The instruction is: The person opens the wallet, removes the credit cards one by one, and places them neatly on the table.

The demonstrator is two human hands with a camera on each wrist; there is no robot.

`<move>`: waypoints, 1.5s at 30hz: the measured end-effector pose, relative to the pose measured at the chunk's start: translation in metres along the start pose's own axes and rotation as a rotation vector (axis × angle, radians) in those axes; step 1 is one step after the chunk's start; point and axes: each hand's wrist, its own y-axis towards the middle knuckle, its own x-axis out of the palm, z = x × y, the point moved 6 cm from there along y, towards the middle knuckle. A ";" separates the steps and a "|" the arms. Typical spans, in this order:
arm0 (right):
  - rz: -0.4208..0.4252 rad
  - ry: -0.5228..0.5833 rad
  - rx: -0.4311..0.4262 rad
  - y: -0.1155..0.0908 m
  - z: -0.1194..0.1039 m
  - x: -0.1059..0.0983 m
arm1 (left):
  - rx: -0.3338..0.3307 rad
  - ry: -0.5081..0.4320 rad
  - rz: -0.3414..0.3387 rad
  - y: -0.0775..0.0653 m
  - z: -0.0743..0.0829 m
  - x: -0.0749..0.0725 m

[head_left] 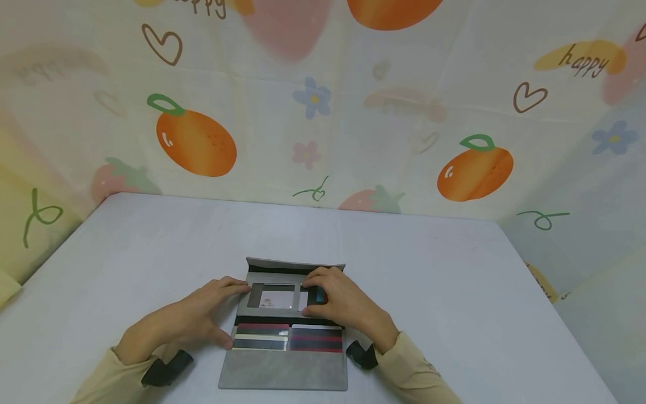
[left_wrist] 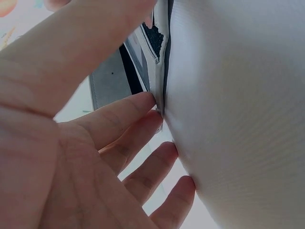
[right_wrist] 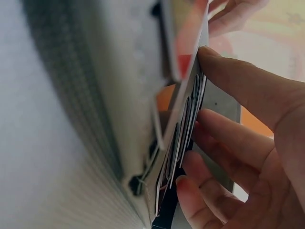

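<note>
A long grey wallet (head_left: pixel 282 370) lies unfolded on the table, its top flap raised at the far edge. Several cards (head_left: pixel 262 330) sit in two columns of slots across its middle. Above them is an inner panel with a clear window (head_left: pixel 276 299) holding a white card. My left hand (head_left: pixel 189 317) rests along the left edge, fingers fairly straight, fingertips touching the wallet and table. With curled fingers and thumb, my right hand (head_left: pixel 348 300) holds the right part of the inner panel. Layered card edges (right_wrist: pixel 186 119) show beside its fingers in the right wrist view.
The white table (head_left: pixel 429 280) extends around the wallet. Behind it hangs a cloth (head_left: pixel 262 123) printed with fruit, hearts and flowers. A black strap piece (head_left: pixel 167 368) is at the left wrist, and another black piece (head_left: pixel 362 355) at the right.
</note>
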 end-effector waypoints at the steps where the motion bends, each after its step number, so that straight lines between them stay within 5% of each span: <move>1: 0.002 -0.001 0.000 0.000 0.000 0.000 | 0.003 0.002 0.001 0.000 0.000 0.000; 18: 0.027 -0.043 -0.014 0.001 0.002 -0.001 | -0.064 -0.024 -0.038 0.001 0.000 0.002; 45: 0.031 -0.065 -0.023 0.000 0.002 -0.002 | -0.047 -0.029 -0.028 0.000 0.000 0.002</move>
